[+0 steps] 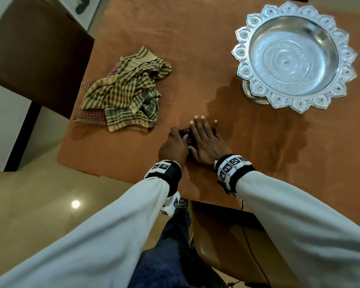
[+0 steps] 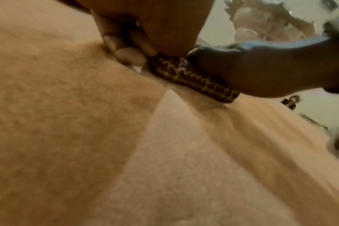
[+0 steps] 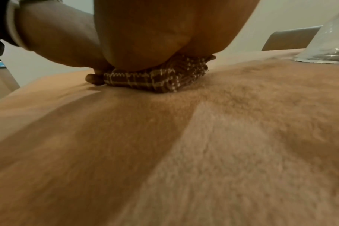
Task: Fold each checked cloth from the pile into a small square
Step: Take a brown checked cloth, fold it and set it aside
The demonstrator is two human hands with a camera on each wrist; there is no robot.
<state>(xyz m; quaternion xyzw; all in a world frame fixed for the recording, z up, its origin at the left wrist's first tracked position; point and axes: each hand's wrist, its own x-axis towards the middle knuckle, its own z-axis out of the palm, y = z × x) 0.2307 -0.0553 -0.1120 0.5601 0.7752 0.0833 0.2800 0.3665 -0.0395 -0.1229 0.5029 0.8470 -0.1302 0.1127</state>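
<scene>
A small folded dark brown checked cloth (image 1: 184, 132) lies on the table, mostly hidden under my hands. My right hand (image 1: 204, 134) lies flat on top of it with straight fingers, pressing it down. My left hand (image 1: 176, 139) is curled at the cloth's left edge and pinches it. The left wrist view shows the cloth (image 2: 194, 76) as a thick layered wad with my left fingers (image 2: 126, 53) at its end. In the right wrist view the cloth (image 3: 155, 79) sits squashed under my palm. A loose pile of checked cloths (image 1: 123, 92) lies to the left, apart from both hands.
An ornate silver bowl (image 1: 293, 57) on a foot stands at the back right. The table (image 1: 258, 152) has an orange-brown velvety cover. A brown chair (image 1: 35, 48) stands beyond the left corner, another chair (image 1: 216, 235) at the near edge below my arms.
</scene>
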